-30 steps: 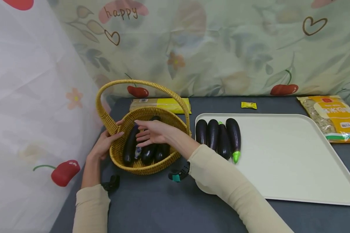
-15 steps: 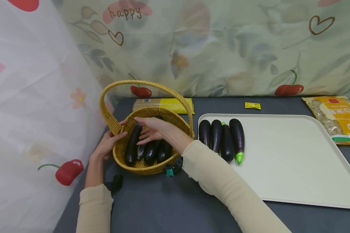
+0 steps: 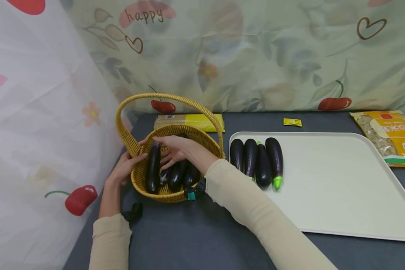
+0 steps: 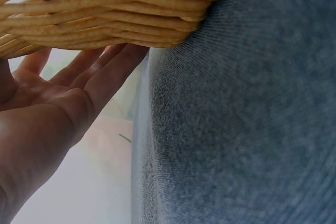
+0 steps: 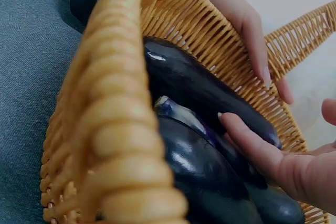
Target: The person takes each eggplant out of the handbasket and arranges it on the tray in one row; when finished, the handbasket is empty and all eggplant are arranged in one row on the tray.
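The left hand [image 3: 123, 168] is gripping the rim of the wicker basket [image 3: 168, 198] at the handle's base; the right hand [image 3: 177, 148] is hanging inside, fingers extended and loosely parted beside the leftmost eggplant [image 3: 153, 170], not visibly gripping it. That eggplant is leaning along the basket's left wall; its glossy skin is probably making it slippery, its flesh firm but easily bruised, so its thick middle is offering the safest hold. Other eggplants [image 3: 177, 176] are lying alongside. Rightward, four more eggplants [image 3: 273, 159] are resting on a white tray [image 3: 341, 183] on the worktop [image 3: 175, 232].
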### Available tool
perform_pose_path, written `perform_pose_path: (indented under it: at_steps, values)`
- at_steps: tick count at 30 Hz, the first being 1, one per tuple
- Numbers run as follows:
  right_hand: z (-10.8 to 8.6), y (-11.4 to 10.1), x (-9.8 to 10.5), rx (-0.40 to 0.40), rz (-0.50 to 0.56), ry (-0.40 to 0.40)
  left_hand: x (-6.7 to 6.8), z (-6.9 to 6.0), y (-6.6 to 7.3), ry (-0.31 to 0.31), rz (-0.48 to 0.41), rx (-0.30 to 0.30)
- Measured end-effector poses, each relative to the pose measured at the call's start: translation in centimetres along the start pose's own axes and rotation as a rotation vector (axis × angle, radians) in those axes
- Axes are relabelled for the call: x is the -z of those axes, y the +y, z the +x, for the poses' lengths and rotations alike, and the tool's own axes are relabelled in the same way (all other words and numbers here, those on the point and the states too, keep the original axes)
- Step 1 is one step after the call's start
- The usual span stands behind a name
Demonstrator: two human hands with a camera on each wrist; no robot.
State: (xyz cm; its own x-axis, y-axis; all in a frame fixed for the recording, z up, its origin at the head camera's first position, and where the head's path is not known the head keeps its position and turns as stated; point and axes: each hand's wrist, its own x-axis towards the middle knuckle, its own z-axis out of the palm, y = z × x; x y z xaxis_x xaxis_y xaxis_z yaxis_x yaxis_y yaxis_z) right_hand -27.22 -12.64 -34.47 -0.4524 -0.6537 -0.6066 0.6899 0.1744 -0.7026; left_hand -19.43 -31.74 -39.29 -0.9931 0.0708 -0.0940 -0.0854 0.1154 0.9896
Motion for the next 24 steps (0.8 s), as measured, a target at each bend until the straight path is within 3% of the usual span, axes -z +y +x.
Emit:
perform_pose_path:
  at_steps: [16,24]
  values:
    - [-0.4,1.0,-1.0,0.082,-0.176,0.023,0.0,-0.3,0.2,0.002,0.009,0.001]
    - [-0.6,1.8,-1.8,0.127,-0.276,-0.001,0.3,-0.3,0.1,-0.004,0.006,0.003]
